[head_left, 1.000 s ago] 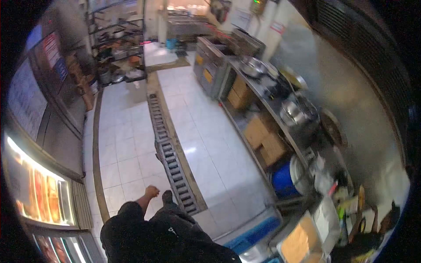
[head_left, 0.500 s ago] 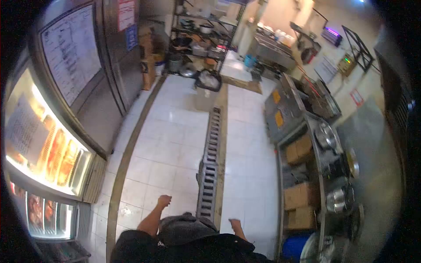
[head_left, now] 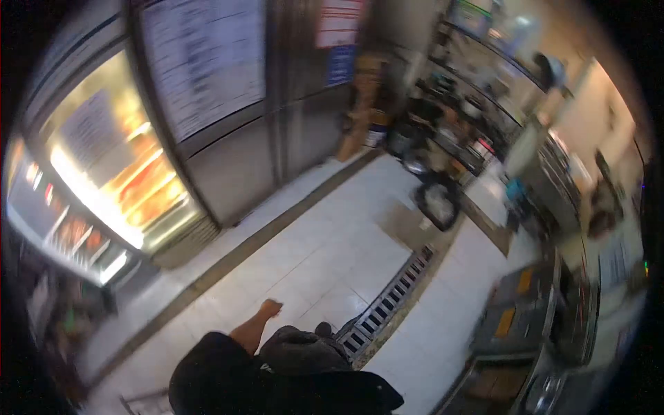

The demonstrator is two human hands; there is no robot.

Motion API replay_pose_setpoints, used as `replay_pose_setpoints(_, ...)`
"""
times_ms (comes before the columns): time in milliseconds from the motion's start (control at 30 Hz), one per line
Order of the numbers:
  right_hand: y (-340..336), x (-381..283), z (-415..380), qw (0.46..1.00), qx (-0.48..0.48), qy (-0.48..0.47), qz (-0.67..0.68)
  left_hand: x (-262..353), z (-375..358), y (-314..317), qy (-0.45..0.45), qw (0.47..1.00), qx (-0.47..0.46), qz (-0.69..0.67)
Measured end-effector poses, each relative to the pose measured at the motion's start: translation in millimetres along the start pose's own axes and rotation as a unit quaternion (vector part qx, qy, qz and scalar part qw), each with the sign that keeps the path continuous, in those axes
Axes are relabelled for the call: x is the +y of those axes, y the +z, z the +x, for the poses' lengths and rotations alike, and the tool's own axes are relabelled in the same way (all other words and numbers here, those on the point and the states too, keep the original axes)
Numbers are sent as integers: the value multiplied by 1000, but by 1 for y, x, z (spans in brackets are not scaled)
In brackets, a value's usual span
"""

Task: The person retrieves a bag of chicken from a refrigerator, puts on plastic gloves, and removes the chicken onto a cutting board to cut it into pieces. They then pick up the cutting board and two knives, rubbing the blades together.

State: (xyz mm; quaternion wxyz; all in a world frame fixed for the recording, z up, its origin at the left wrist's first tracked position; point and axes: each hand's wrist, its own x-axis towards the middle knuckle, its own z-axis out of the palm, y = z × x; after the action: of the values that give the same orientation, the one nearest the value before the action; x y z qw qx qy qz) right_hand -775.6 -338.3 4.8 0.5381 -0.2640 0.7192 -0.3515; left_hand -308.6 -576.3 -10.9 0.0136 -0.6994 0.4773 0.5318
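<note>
I've got the left hand (head_left: 272, 308) over the tiled floor (head_left: 325, 242), drain grate (head_left: 391, 299) set into it off rightward, can't tell if the fingers are open, and the right hand's out of view.

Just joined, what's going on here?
Nobody is visibly handling anything. The wearer's left hand is above the white tiled floor, blurred, with nothing visible in it; the right hand is out of view. A lit cabinet stands to the left; ahead, a bin stands near the floor drain's far end.
</note>
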Motion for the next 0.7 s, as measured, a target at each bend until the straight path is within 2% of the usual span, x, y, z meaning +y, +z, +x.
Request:
replay_pose_setpoints(33,-3,-2,13,995,40,24,86,19,-8,-7,-5,996,2,-85)
replay_pose_setpoints(67,-25,57,42,981,77,40,174,27,-15,-14,-8,986,6,-169)
replay_pose_setpoints(100,-18,100,89,958,110,58,257,37,-15,-17,-32,972,16,-234)
replay_pose_setpoints(133,-43,118,154,995,48,-19,-82,52,-33,-26,1,960,10,-280)
replay_pose_setpoints(167,-53,28,145,961,2,-9,275,63,-32,-28,-37,961,9,-274)
replay_pose_setpoints(200,-55,3,186,999,33,-16,-2,55,-22,-22,-4,946,14,-325)
replay_pose_setpoints(233,-61,-21,235,957,62,-17,-284,37,10,-23,-14,936,-49,-349)
replay_pose_setpoints(267,-64,-78,253,958,73,-21,-278,52,54,-26,-3,938,-53,-344)
replay_pose_setpoints(300,-66,-115,260,871,93,-191,-442,22,70,-10,-18,911,-86,-404)
replay_pose_setpoints(333,-58,-162,275,730,108,-345,-580,23,45,-10,-34,879,-119,-460)
replay_pose_setpoints(367,-47,-191,294,732,118,-345,-576,26,50,-7,-52,844,-152,-512)
replay_pose_setpoints(400,-37,-217,309,910,133,-243,-308,46,77,-18,-73,804,-186,-560)
replay_pose_setpoints(433,-33,-236,317,984,133,-116,-3,62,101,-33,-74,809,-192,-551)
replay_pose_setpoints(467,-34,-231,327,984,142,-108,5,75,123,-50,-79,813,-204,-539)
replay_pose_setpoints(533,-46,-233,354,963,86,-90,-240,139,188,-79,-69,819,-237,-518)
replay_pose_setpoints(567,-53,-235,366,962,100,-91,-239,175,214,-84,-64,818,-256,-511)
replay_pose_setpoints(633,-51,-211,358,993,43,82,-76,221,238,-90,-75,821,-283,-490)
replay_pose_setpoints(667,-52,-195,360,987,15,160,10,286,288,-98,-49,811,-320,-487)
replay_pose_setpoints(700,-59,-173,349,991,42,81,93,349,330,-106,-23,802,-353,-482)
